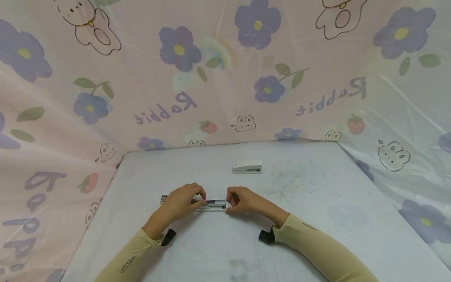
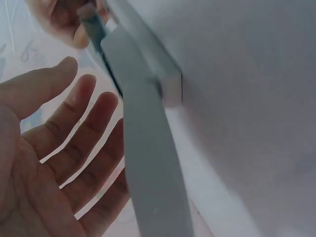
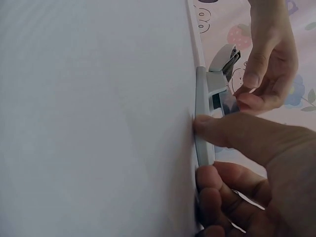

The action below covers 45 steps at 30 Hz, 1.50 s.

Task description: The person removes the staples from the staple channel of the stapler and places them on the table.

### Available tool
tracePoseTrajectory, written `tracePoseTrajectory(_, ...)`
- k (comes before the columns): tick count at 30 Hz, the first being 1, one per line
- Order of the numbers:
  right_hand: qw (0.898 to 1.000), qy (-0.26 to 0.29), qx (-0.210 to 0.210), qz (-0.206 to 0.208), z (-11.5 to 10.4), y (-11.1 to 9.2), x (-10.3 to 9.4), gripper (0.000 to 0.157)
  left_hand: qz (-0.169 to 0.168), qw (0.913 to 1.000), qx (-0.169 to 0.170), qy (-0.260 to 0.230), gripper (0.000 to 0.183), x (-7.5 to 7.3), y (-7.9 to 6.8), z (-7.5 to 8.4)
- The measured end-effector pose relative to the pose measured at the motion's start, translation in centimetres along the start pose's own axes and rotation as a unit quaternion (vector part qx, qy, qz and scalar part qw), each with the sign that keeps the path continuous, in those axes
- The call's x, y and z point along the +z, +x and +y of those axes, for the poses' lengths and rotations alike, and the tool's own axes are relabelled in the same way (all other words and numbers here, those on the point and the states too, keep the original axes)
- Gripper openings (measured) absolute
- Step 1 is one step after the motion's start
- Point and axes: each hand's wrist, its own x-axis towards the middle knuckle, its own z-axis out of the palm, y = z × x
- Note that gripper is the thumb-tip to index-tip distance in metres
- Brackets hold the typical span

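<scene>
An opened white stapler [image 1: 210,210] lies on the table, its top arm folded back to the left and its metal staple channel [image 1: 215,203] uncovered. At the stapler's right end, my right hand [image 1: 243,199] grips the base between thumb and curled fingers, also seen in the right wrist view. My left hand [image 1: 182,201] is over the channel, fingertips close to it. In the left wrist view, the left hand's fingers [image 2: 74,133] are loosely extended beside the raised stapler arm [image 2: 148,148], thumb apart, with nothing visible between them. Its palm hides part of the stapler in the head view.
A second white stapler [image 1: 247,167], closed, stands farther back on the white-covered table [image 1: 197,168]. Patterned cloth [image 1: 218,90] hangs behind the table and along both sides. Dark smudges mark the table cover at the right.
</scene>
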Motion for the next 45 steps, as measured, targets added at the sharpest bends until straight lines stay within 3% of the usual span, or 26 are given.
tracePoseTrajectory(10,1.0,-0.003,0.003,-0.002,0.2,0.1,0.0,0.029,-0.001,0.9993,0.021,0.031,0.012,1.0,1.0,1.5)
tracePoseTrajectory(19,1.0,0.0,0.006,0.0,0.0,0.1,-0.1,0.029,0.008,0.9989,0.013,0.045,0.014,1.8,1.5,1.7)
tracePoseTrajectory(45,1.0,-0.014,-0.003,-0.003,0.5,0.1,0.0,0.027,0.009,0.9997,-0.022,-0.004,0.008,2.0,1.5,2.6)
